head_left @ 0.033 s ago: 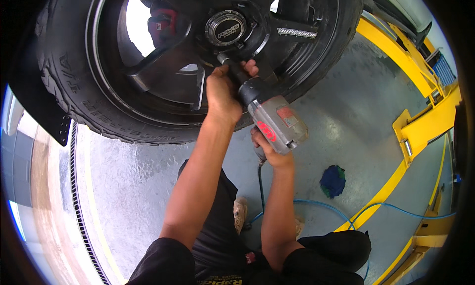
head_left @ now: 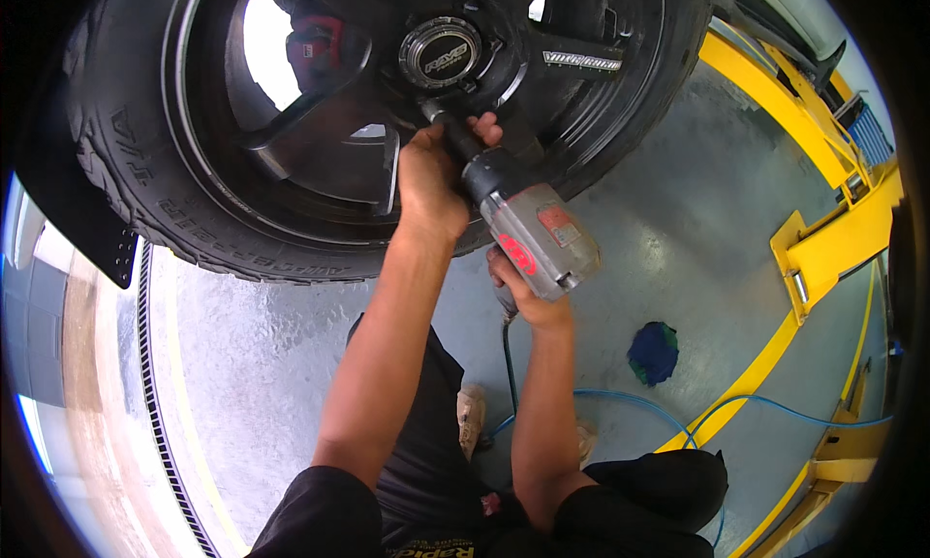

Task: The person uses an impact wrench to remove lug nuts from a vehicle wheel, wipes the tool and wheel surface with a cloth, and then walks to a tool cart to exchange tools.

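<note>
An impact wrench [head_left: 538, 233] with a grey body and black nose points up at a black wheel rim [head_left: 310, 161], its socket [head_left: 436, 114] at a lug position just below the centre cap [head_left: 441, 54]. My left hand [head_left: 436, 185] is wrapped round the socket end, fingertips showing beyond it. My right hand [head_left: 528, 292] grips the wrench's handle under the body; a hose runs down from it. The tyre [head_left: 145, 180] hangs raised above the floor, surrounding the rim.
Yellow lift arms [head_left: 814, 258] stand at the right. A blue-green rag [head_left: 654, 353] lies on the grey floor [head_left: 630, 296], beside a looping blue hose [head_left: 804, 418]. A drain grate [head_left: 155, 393] runs along the left. My boots [head_left: 470, 418] are below.
Both hands and the wrench have shifted very slightly up and to the left. Both grips are unchanged.
</note>
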Demonstrator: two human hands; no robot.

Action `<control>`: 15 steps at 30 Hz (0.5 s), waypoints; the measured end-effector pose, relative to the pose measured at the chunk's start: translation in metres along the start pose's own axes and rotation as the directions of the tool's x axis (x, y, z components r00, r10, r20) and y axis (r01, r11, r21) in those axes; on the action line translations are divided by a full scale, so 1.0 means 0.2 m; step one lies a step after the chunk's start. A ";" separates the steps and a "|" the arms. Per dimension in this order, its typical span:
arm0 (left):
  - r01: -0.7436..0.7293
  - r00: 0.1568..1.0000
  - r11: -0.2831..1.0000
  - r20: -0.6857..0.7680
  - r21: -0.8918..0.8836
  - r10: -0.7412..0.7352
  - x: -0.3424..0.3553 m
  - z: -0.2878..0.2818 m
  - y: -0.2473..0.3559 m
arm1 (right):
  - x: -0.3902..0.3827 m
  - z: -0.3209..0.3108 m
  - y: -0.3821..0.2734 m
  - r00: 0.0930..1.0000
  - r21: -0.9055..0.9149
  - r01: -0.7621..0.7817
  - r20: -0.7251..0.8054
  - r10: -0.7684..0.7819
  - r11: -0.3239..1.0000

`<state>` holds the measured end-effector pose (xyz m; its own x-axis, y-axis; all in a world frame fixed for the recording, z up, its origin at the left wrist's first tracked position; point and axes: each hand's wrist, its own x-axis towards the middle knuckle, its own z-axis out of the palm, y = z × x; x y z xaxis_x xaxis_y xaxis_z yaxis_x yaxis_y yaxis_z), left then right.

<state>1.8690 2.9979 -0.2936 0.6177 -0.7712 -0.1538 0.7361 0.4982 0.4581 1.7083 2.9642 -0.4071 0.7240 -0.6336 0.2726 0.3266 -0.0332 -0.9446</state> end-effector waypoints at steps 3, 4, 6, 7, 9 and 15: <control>0.018 0.999 0.995 0.030 0.096 -0.021 -0.02 -0.01 0.05 | 0.01 0.06 0.05 0.999 0.023 0.054 -0.001 -0.054 0.998; 0.020 0.999 0.995 0.023 0.100 -0.023 -0.01 -0.03 0.06 | 0.01 0.09 0.06 0.997 0.026 0.068 -0.024 -0.068 0.997; -0.020 1.000 0.990 -0.018 0.137 0.023 0.01 -0.07 0.07 | 0.01 0.12 0.07 0.996 0.031 0.077 -0.050 -0.075 0.997; -0.016 1.000 0.991 -0.021 0.135 0.019 0.00 -0.05 0.07 | 0.02 0.12 0.05 0.965 -0.149 0.251 -0.031 -0.259 0.956; 0.010 0.993 0.989 -0.121 0.149 0.009 -0.02 0.00 0.08 | 0.04 0.10 0.01 0.906 -0.322 0.406 0.019 -0.423 0.855; 0.027 0.987 0.971 -0.162 0.237 0.012 -0.04 0.00 0.14 | 0.07 0.11 -0.12 0.947 -0.283 0.319 0.070 -0.312 0.905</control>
<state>1.8850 3.0185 -0.2802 0.6635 -0.6906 -0.2879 0.6659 0.3697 0.6480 1.7232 2.9735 -0.3770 0.6265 -0.5357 0.5662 0.3549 -0.4507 -0.8191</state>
